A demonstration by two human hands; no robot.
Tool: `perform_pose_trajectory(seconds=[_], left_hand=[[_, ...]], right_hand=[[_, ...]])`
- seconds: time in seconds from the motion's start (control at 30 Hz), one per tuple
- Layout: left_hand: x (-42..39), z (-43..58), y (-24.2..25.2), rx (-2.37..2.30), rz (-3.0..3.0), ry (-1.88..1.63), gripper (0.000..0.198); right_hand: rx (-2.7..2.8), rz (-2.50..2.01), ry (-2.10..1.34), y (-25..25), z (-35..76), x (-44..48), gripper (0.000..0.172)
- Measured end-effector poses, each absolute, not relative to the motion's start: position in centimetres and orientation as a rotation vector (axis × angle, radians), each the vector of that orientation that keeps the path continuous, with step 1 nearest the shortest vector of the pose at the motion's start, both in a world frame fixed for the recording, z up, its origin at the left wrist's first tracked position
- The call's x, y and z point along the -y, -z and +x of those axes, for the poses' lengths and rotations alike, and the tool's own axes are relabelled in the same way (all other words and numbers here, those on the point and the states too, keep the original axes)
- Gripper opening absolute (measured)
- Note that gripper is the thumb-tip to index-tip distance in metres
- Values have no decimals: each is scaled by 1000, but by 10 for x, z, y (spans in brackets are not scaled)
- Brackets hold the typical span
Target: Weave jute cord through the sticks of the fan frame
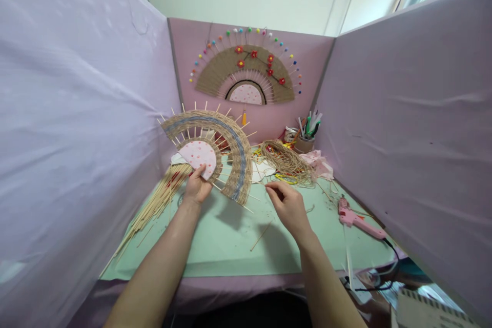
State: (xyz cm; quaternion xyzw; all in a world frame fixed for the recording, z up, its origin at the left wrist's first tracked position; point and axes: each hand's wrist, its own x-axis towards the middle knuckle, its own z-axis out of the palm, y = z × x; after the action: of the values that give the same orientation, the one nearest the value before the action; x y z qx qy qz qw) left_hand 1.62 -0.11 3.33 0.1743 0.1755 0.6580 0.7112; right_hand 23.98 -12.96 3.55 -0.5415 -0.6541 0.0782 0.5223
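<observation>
My left hand (198,188) grips a half-round woven fan (239,151) by its pink dotted fabric centre (199,157), thumb on the front. The fan is tilted above the table; a blue band runs through its tan cord weave, and thin wooden sticks poke out past the outer edge. To the right of the fan, my right hand (286,202) is closed in a pinch at the outer end of one of its sticks (258,183). The other fingers are curled in. A loose short stick (261,236) lies on the green tabletop (226,259) below.
Bundled sticks (157,197) lie at left. A cord coil (286,161), pink cloth (318,164) and a tool cup (304,142) are at back right. A pink glue gun (359,220) lies at right. A finished-looking fan (215,74) hangs on the back panel; side panels flank the table.
</observation>
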Motion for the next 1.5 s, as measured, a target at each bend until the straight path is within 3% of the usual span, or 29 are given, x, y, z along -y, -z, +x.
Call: perform_pose_trajectory(seconds=[0.3,0.57,0.87,1.13,1.5], left_hand=[[7,28,-27,-366,381,-1211,32],[12,59,-58,-332,353,-1222,22],[12,67,-26,-318,461,-1255,42],[3,59,-24,-341,535,-1349,44],[3,61,-21,-340,636,-1377,51]], right_hand=[[1421,-1222,-617,-23,248,130,27],[1149,-1029,-804,-16,262,130,47],[1312,-1055,-666,-18,260,137,58],[1366,-1142,-655,-18,254,140,47],[1605,-1376,-219,-22,257,150,33]])
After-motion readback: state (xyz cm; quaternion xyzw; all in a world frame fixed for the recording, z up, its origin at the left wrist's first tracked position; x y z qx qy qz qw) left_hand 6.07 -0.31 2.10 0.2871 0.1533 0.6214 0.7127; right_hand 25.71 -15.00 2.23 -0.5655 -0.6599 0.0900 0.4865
